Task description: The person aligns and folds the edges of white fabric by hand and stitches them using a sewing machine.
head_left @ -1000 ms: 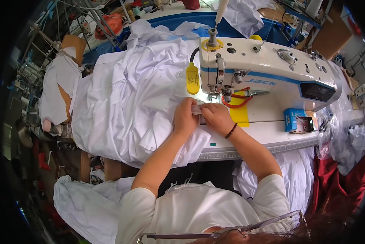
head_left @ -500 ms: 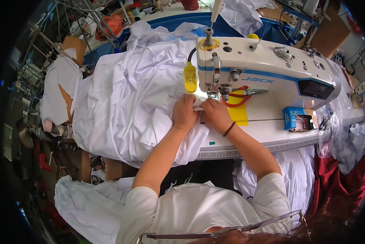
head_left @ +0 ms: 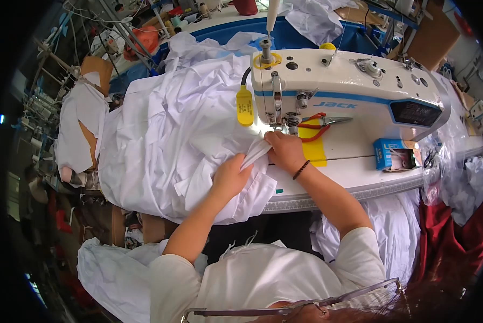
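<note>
A large heap of white fabric (head_left: 144,134) spreads over the left of the sewing table and reaches the needle area of the white sewing machine (head_left: 360,86). My left hand (head_left: 231,175) is closed on a folded edge of this fabric, a little left of and nearer to me than the machine's presser foot. My right hand (head_left: 285,151) pinches the same edge just in front of the needle area. Between the two hands the folded strip runs taut at a slant. The fingers of my right hand partly hide the presser foot, so I cannot tell whether the fabric lies under it.
Red-handled pliers (head_left: 322,126) lie on a yellow sheet (head_left: 314,153) under the machine arm. To the right stands a small blue box (head_left: 395,155). A yellow tag-like piece (head_left: 244,106) hangs by the machine head. More white cloth (head_left: 381,231) hangs below the table, beside red cloth (head_left: 451,242).
My left hand has moved left and toward me, away from my right hand, stretching the folded edge between them. My right hand stays near the needle. The view has shifted slightly.
</note>
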The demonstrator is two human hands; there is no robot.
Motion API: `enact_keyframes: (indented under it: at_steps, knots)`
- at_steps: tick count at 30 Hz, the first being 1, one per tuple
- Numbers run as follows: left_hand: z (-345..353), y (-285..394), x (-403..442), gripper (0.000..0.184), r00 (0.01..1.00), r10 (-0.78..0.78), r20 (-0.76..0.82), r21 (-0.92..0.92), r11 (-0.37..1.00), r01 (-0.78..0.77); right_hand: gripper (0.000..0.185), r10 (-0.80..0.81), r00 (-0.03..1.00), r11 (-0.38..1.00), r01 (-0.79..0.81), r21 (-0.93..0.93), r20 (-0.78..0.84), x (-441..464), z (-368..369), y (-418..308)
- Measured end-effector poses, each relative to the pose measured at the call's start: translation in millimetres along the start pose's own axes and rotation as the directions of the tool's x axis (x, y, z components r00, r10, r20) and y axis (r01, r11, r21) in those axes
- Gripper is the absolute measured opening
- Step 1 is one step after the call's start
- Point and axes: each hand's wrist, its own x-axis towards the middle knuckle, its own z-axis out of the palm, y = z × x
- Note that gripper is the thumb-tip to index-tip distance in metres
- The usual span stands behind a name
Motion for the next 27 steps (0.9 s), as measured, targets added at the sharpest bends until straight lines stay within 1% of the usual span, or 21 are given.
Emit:
enact_keyframes:
  at_steps: [2, 3, 4, 5, 6, 7, 8, 10, 11, 12, 13, 14, 15, 17, 18, 20, 22, 23, 24, 26, 27]
  knots:
    - [-13.3, 4.3, 8.2, 0.026, 0.979, 0.13, -0.159, 0.12, 0.986, -0.111, 0.021, -0.017, 0.999, 1.0, 0.016, 0.019, 0.031, -2.3, -0.7, -2.0]
    - [-22.3, 11.2, 15.1, 0.025, 0.971, 0.144, -0.189, 0.284, 0.955, -0.086, 0.022, -0.022, 1.0, 1.0, 0.022, 0.016, 0.008, -2.8, -0.6, -1.5]
    - [-25.4, 16.6, 20.5, 0.025, 0.971, 0.145, -0.19, 0.28, 0.956, -0.088, 0.022, -0.029, 1.0, 0.999, 0.029, 0.014, -0.011, -3.4, 0.0, -1.2]
    - [-25.1, 22.6, 24.2, 0.027, 0.924, 0.263, -0.277, 0.286, 0.941, -0.182, 0.022, -0.031, 1.0, 0.999, 0.031, 0.012, -0.007, -5.0, 1.4, 0.1]
    - [-23.4, 29.3, 26.2, 0.029, 0.854, 0.373, -0.362, 0.303, 0.914, -0.27, 0.023, -0.019, 0.999, 1.0, 0.02, 0.004, -0.041, -5.9, 2.9, 3.0]
    - [-18.8, 38.9, 27.5, 0.03, 0.878, 0.327, -0.348, 0.272, 0.932, -0.24, 0.023, -0.009, 0.997, 1.0, 0.009, -0.002, -0.08, -5.0, 3.3, 4.7]
    - [-10.9, 36.7, 30.8, 0.03, 0.877, 0.328, -0.352, 0.275, 0.931, -0.239, 0.023, -0.013, 0.996, 1.0, 0.013, 0.0, -0.083, -3.6, 2.5, 4.6]
    - [15.3, 17.6, 43.9, 0.035, 0.847, 0.317, -0.427, -0.009, 0.935, -0.355, 0.023, -0.077, 0.996, 0.996, 0.079, 0.041, -0.049, -2.0, -0.4, 4.1]
    - [25.4, 11.3, 50.2, 0.035, 0.846, 0.322, -0.425, -0.009, 0.933, -0.359, 0.023, -0.074, 0.996, 0.996, 0.076, 0.039, -0.052, -0.5, -2.3, 2.6]
    - [36.9, 5.0, 55.9, 0.031, 0.828, 0.299, -0.474, -0.177, 0.889, -0.422, 0.022, -0.075, 0.996, 0.995, 0.078, 0.054, -0.054, -0.3, -4.2, 0.0]
    - [43.7, 3.6, 58.5, 0.027, 0.815, 0.262, -0.518, -0.336, 0.813, -0.475, 0.022, -0.077, 0.996, 0.994, 0.081, 0.071, -0.053, -1.3, -4.5, -1.4]
    - [49.1, 0.7, 59.3, 0.024, 0.803, 0.213, -0.557, -0.478, 0.708, -0.519, 0.022, -0.075, 0.996, 0.994, 0.078, 0.072, -0.046, -2.5, -3.1, -1.8]
    - [52.1, -3.4, 59.5, 0.024, 0.804, 0.209, -0.556, -0.48, 0.709, -0.516, 0.021, -0.076, 0.996, 0.996, 0.078, 0.045, -0.056, -2.2, -1.5, -1.9]
    - [49.2, -4.9, 58.2, 0.023, 0.821, 0.171, -0.545, -0.429, 0.785, -0.448, 0.02, -0.078, 0.995, 0.997, 0.079, 0.021, -0.066, -2.1, 1.9, -0.5]
    - [48.1, -5.1, 57.2, 0.023, 0.821, 0.169, -0.545, -0.429, 0.785, -0.447, 0.019, -0.069, 0.994, 0.997, 0.07, 0.012, -0.087, -3.2, 4.0, 1.4]
    - [44.5, -2.1, 54.9, 0.027, 0.85, 0.242, -0.468, -0.306, 0.858, -0.413, 0.018, -0.058, 0.992, 0.998, 0.058, 0.003, -0.109, -2.1, 2.9, 1.3]
    - [42.0, 3.8, 54.1, 0.027, 0.833, 0.264, -0.486, -0.294, 0.848, -0.441, 0.016, -0.074, 0.987, 0.997, 0.076, 0.013, -0.139, -1.0, 0.4, -0.7]
    - [40.8, 5.9, 54.0, 0.026, 0.813, 0.287, -0.506, -0.279, 0.838, -0.469, 0.016, -0.072, 0.988, 0.997, 0.074, 0.013, -0.138, -0.8, 0.0, -1.5]
    - [40.4, 6.6, 54.3, 0.026, 0.814, 0.286, -0.505, -0.28, 0.838, -0.468, 0.016, -0.066, 0.99, 0.997, 0.07, 0.023, -0.126, -0.6, 0.0, -2.3]
    - [39.7, 7.2, 54.8, 0.024, 0.839, 0.246, -0.485, -0.209, 0.899, -0.384, 0.016, -0.061, 0.992, 0.997, 0.065, 0.034, -0.113, -1.2, 0.6, -2.6]
    - [39.4, 7.2, 54.2, 0.024, 0.839, 0.246, -0.485, -0.21, 0.899, -0.384, 0.016, -0.06, 0.992, 0.998, 0.064, 0.03, -0.111, -1.7, 0.8, -1.9]
